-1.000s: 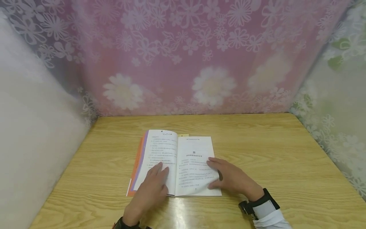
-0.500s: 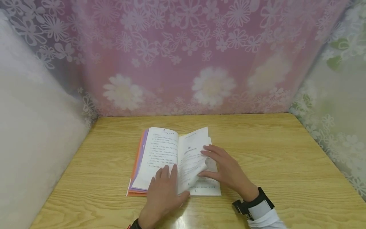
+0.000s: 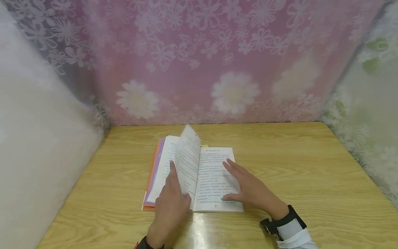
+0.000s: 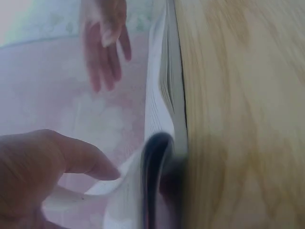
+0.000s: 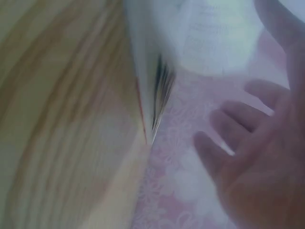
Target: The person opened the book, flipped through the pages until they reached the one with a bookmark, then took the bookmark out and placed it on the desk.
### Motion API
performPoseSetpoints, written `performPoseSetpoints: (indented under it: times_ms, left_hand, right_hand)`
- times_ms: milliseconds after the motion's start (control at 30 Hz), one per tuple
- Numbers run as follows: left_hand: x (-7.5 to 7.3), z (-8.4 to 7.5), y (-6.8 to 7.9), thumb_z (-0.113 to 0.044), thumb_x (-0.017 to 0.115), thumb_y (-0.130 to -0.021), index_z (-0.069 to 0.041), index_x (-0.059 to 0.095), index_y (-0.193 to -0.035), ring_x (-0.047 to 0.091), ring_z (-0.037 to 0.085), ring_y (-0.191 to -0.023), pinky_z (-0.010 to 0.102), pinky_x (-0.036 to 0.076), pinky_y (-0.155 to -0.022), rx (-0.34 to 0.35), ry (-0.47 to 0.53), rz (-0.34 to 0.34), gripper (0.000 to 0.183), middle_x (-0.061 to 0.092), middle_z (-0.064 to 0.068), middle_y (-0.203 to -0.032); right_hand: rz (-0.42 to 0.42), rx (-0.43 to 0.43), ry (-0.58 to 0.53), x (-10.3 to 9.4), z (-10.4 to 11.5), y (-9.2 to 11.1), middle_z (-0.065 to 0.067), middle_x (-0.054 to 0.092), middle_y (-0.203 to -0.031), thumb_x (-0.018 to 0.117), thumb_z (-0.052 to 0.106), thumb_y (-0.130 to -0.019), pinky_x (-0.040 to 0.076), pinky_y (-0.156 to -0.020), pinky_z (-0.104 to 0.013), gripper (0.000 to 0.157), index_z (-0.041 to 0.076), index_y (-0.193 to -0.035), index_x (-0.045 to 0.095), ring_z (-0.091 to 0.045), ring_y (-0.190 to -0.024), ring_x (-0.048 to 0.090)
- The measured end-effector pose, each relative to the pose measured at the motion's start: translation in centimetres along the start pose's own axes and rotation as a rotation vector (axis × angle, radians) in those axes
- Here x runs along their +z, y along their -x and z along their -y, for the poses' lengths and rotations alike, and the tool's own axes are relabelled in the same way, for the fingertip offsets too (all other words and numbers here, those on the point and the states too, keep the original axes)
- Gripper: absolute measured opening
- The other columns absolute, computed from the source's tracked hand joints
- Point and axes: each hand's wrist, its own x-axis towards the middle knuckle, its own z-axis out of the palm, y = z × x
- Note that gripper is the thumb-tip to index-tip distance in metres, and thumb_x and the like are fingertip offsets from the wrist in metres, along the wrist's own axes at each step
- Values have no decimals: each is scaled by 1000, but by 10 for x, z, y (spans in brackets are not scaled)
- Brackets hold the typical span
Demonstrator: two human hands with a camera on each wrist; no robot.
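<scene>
An open paperback book point(image 3: 216, 180) lies on the wooden table in the head view, printed text on its pages. One leaf point(image 3: 188, 155) stands raised and curved near the spine, leaning left. My left hand point(image 3: 171, 204) is over the left page, its index finger extended beside that leaf. In the left wrist view its thumb point(image 4: 81, 155) is stretched out near the curling pages. Over the outer edge of the right page hovers my right hand point(image 3: 256, 190), thumb and fingers spread with nothing between them. The right wrist view shows those fingers point(image 5: 233, 124) apart from the book.
Orange and purple cover edges point(image 3: 154, 173) show along the book's left side. The wooden table point(image 3: 304, 166) extends around the book. A pink floral cloth point(image 3: 186, 69) hangs behind it, with pale cloth at both sides.
The right hand has lifted a leaf from the right page and swung it leftward, then let go. A fresh right page shows. The left hand moved right, then back left to meet the leaf.
</scene>
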Motion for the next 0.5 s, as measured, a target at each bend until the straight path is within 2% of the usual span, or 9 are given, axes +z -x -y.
performPoseSetpoints:
  times_ms: [100, 167, 233, 267, 333, 400, 433, 500]
  left_hand:
    - [-5, 10, -5, -3, 68, -68, -18, -2, -155, 58, 37, -98, 30, 36, -41, 5, 0, -63, 113, 23, 20, -152]
    - [-8, 17, -8, 0, 69, -63, -16, 5, -155, 49, 43, -113, 34, 43, -46, 57, -35, -113, 113, 15, 24, -154]
    - [-10, 25, -10, 2, 70, -61, -12, 19, -153, 36, 48, -126, 44, 51, -67, 108, -93, -127, 106, 14, 28, -152]
    - [-11, 28, -11, 3, 69, -60, -11, 27, -151, 29, 49, -130, 52, 47, -80, 132, -132, -124, 101, 16, 29, -152]
    - [-13, 34, -12, 3, 68, -60, -9, 39, -146, 17, 49, -136, 65, 27, -99, 189, -176, -90, 91, 19, 30, -150]
    - [-13, 39, -13, 7, 65, -63, -8, 43, -143, 14, 46, -138, 66, 15, -104, 251, -185, -16, 84, 22, 28, -151]
    - [-13, 41, -13, 10, 62, -65, -8, 42, -144, 15, 44, -139, 64, 14, -106, 286, -165, 31, 84, 22, 27, -151]
    - [-13, 45, -14, 16, 59, -69, -8, 38, -147, 19, 39, -139, 55, 21, -108, 348, -109, 136, 84, 23, 24, -152]
  right_hand:
    - [71, 32, 8, 1, -7, 6, -12, 24, -155, 69, 66, -69, 30, -106, -50, 104, 14, -151, 30, -33, -138, 28]
    - [104, 41, -4, 1, -10, 9, -14, 23, -154, 69, 65, -69, 29, -106, -51, 103, 14, -150, 31, -35, -137, 28]
    - [128, 47, -8, 2, -13, 11, -14, 23, -155, 69, 65, -70, 29, -106, -51, 102, 14, -150, 32, -34, -138, 27]
    - [134, 45, -10, 2, -14, 11, -14, 23, -155, 69, 65, -70, 28, -107, -51, 102, 13, -150, 32, -34, -138, 26]
    - [145, 46, -12, 2, -16, 12, -13, 22, -155, 70, 64, -70, 27, -107, -50, 102, 14, -150, 32, -33, -139, 25]
    - [144, 38, -8, 2, -18, 12, -12, 21, -156, 72, 61, -70, 27, -107, -49, 101, 13, -150, 32, -33, -139, 25]
    - [143, 30, -10, 2, -18, 12, -12, 21, -155, 73, 60, -70, 27, -107, -50, 101, 12, -150, 32, -33, -139, 24]
    - [147, 20, -12, 2, -19, 12, -12, 20, -156, 75, 56, -70, 27, -107, -49, 101, 12, -150, 32, -33, -139, 24]
